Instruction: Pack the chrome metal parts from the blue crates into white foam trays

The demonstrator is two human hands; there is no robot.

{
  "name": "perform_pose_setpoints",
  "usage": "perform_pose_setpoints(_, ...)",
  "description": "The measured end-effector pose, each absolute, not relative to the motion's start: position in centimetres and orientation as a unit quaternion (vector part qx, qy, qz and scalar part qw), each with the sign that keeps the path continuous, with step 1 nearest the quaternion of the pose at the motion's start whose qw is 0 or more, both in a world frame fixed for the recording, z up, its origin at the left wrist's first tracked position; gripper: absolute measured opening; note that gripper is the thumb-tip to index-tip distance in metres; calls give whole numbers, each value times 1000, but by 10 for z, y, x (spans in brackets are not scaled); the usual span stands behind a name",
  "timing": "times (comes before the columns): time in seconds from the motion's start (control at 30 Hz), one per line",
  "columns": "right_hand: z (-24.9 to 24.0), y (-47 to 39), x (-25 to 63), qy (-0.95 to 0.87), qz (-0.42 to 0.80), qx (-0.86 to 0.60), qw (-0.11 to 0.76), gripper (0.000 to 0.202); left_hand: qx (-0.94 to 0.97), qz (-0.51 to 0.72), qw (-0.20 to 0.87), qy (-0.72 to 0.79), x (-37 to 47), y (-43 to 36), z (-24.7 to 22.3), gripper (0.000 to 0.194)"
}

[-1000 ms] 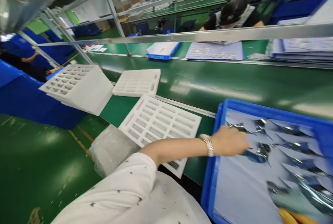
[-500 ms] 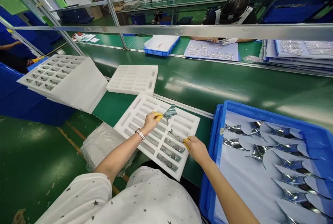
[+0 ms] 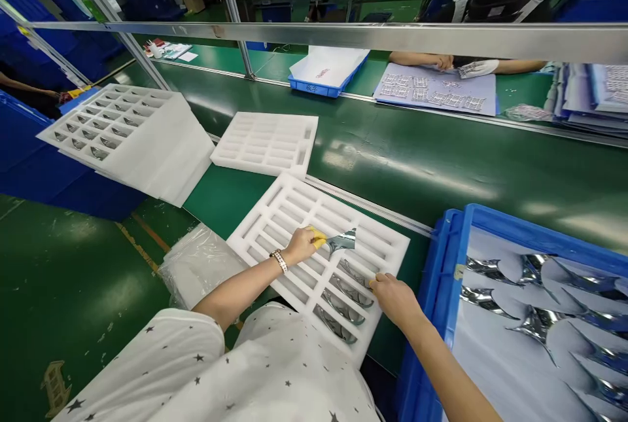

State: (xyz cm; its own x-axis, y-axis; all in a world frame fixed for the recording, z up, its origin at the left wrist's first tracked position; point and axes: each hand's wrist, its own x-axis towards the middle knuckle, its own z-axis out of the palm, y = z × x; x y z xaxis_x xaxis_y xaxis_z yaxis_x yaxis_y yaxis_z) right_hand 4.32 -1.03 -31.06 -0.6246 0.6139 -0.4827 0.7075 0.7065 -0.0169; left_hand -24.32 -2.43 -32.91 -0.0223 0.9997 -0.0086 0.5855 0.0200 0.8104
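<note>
My left hand [image 3: 303, 245], with yellow finger covers, pinches a shiny curved metal part [image 3: 342, 241] above the middle of a white slotted foam tray [image 3: 321, 307]. My right hand [image 3: 392, 294] is closed at the tray's right side, fingertips by the end of a metal part [image 3: 354, 273] in a slot; whether it grips that part is too small to tell. Several more metal parts [image 3: 343, 308] lie in the slots nearer my body. A blue bin [image 3: 444, 291] at the right holds rows of shiny metal parts [image 3: 537, 325] on white sheet.
Another white foam tray [image 3: 267, 140] lies behind. Stacked foam trays [image 3: 147, 140] with parts stand at the left, above a clear plastic bag [image 3: 201, 265]. A metal rail [image 3: 343, 35] crosses ahead; beyond it are a blue tray [image 3: 318, 88] and a person's hands [image 3: 444, 62].
The view has shifted, moving most things in the picture. The metal part in my left hand has turned to point more to the right. My right hand remains by the tray's right side.
</note>
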Motion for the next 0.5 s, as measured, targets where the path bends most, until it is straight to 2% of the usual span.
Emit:
perform_pose_setpoints(0.17,-305,-7,17,875,-121,368,290,40,661,299,312,614,-239,-18,-333,17)
perform_pose_setpoints(0.3,-308,-1,-6,857,-135,380,322,34,715,260,276,587,-239,-13,-328,17)
perform_pose_setpoints(0.5,-304,-3,-5,845,-143,407,317,33,787,188,209,549,-237,-6,-322,17)
